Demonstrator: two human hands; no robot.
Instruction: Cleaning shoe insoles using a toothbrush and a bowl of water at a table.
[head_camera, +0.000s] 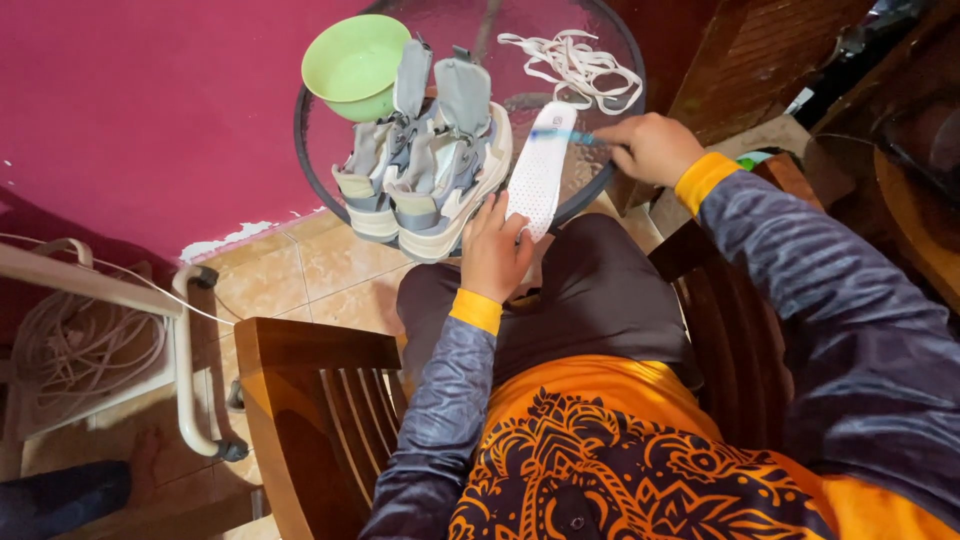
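Long sleeves on both arms, dark grey-blue with a faint wavy stripe running through the fabric, each ending in a bright orange-yellow cuff at the wrist, just below the left hand (492, 255) at centre frame and the right hand (652, 148) at upper right. The shirt front, bottom centre, is orange with a bold dark swirling ornamental pattern. Above it, dark brownish-grey trousers cover the lap.

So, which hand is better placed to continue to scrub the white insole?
Probably the right hand: it grips the blue toothbrush, whose head lies on the white insole. The left hand pins the insole's near end.
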